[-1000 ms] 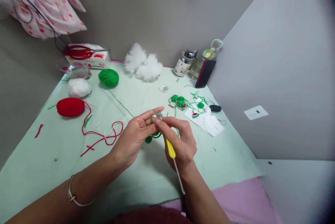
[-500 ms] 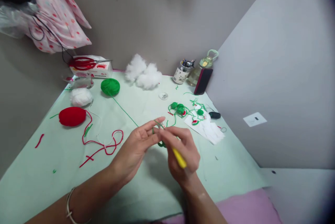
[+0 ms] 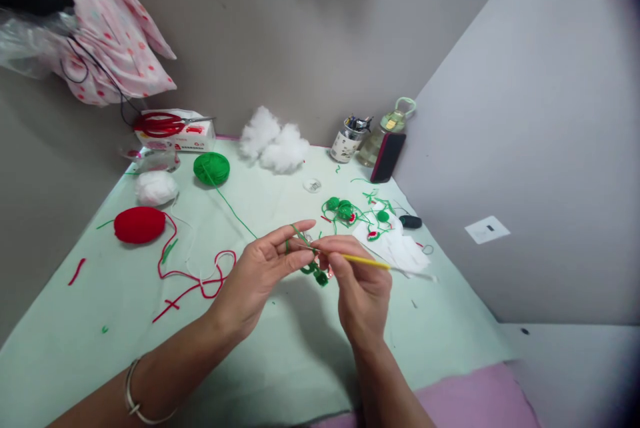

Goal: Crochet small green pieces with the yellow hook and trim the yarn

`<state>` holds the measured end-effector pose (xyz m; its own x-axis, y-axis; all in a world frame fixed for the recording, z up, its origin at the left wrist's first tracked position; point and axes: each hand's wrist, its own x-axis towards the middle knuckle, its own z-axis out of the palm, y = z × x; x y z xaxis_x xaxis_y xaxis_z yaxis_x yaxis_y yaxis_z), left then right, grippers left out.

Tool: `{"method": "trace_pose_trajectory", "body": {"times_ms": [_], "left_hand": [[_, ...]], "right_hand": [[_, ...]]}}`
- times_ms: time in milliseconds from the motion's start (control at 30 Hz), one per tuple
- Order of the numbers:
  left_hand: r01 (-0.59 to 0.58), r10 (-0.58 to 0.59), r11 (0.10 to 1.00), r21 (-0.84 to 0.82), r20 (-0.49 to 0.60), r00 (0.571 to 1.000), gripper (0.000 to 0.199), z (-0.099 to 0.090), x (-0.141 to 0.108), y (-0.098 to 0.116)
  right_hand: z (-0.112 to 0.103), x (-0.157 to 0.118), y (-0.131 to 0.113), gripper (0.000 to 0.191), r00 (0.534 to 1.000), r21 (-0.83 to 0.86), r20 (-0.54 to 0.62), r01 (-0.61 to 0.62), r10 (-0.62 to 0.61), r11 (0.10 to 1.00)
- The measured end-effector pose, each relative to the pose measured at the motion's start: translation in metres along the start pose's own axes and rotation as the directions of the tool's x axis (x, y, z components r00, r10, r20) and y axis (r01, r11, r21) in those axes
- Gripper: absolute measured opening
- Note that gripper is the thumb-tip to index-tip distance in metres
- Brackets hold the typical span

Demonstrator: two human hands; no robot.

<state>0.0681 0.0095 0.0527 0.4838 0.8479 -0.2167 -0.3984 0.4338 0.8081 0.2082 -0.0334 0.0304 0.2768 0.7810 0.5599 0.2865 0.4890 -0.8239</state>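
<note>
Between thumb and fingers, my left hand pinches a small green crochet piece, which hangs below the fingertips. Green yarn runs from the green yarn ball to this hand and loops round its fingers. My right hand grips a crochet hook with a yellow handle, held nearly level and pointing left. The hook's thin metal shaft reaches the yarn at the left fingertips; its very tip is too small to make out.
Left on the table lie a red yarn ball, a white yarn ball and loose red yarn. White stuffing, a pen cup, a bottle and a phone stand behind. Green crochet pieces and tissue lie right.
My right hand has turned the hook from pointing steeply away to nearly level and shifted slightly right. More of the green crochet piece shows below my left fingers. The left hand has barely moved.
</note>
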Motion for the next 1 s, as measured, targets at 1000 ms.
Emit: {"method": "trace_pose_trajectory", "body": {"times_ms": [1000], "left_hand": [[0.070,-0.068,0.995,-0.077,0.027,0.997,0.038,-0.010,0.006,0.001]], "right_hand": [[-0.010,0.009,0.001,0.015,0.985,0.176,-0.080,-0.136,0.152,0.975]]}}
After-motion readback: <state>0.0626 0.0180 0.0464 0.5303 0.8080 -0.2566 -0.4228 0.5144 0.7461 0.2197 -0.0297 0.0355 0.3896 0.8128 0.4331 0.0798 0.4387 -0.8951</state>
